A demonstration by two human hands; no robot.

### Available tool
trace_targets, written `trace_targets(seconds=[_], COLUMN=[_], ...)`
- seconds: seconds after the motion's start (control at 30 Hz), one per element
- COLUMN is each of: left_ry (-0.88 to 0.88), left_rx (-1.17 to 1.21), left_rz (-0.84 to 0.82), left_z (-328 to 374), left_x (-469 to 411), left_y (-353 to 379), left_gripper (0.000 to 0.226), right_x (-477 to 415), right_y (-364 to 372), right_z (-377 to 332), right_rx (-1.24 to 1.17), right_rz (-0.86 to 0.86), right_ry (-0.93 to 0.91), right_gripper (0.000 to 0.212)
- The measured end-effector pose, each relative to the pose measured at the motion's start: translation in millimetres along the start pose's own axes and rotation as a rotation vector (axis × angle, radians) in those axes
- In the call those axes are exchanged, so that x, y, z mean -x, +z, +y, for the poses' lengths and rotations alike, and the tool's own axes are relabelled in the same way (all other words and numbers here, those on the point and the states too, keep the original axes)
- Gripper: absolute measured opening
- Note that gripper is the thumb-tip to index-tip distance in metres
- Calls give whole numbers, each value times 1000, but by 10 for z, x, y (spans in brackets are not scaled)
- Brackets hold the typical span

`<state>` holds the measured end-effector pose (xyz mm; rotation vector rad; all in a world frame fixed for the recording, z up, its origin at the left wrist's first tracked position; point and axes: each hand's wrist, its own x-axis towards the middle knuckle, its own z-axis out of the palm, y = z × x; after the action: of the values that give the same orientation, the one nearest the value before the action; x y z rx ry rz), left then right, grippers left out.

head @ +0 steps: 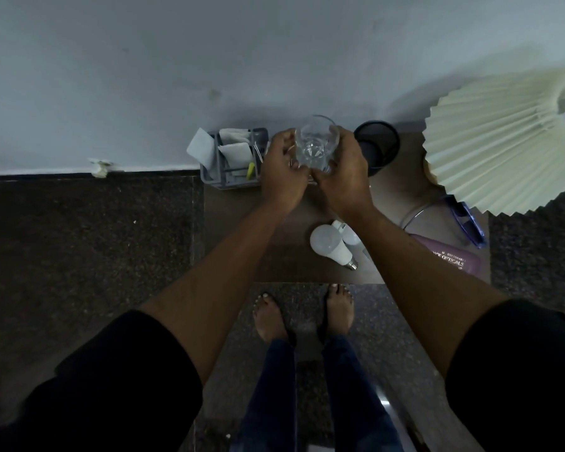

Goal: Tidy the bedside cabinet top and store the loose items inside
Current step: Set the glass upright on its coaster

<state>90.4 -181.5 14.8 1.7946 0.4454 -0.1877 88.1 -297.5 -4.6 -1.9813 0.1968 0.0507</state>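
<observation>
Glass held over cabinet top.
Left hand (pixel 282 177) & right hand (pixel 344 182) wrapped round glass (pixel 317 141), both sides, prob. to steady it.

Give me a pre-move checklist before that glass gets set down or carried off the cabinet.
1. Both hands on the glass: left hand and right hand hold it, ok.
2. Glass upright: ok.
3. Glass empty: cannot tell.
4. Clear of the dark cup: close beside it, not ok.
5. Bulbs lie loose under the right forearm: not ok.
6. Cabinet top has bare space at front left: ok.
</observation>
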Motion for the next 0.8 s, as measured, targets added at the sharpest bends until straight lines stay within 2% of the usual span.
trace_targets(seconds=[0.3,0.8], left_ry=[-23,-18], left_rx=[-16,-36], left_rz=[21,12], left_z=[-75,-186], left_x=[-54,-73], left_y=[45,47], left_gripper=[51,55], right_x=[-90,-75], right_y=[91,147], right_z=[175,257], right_rx=[87,55], right_rz=[-29,-53], right_ry=[-4,16], right_gripper=[58,58])
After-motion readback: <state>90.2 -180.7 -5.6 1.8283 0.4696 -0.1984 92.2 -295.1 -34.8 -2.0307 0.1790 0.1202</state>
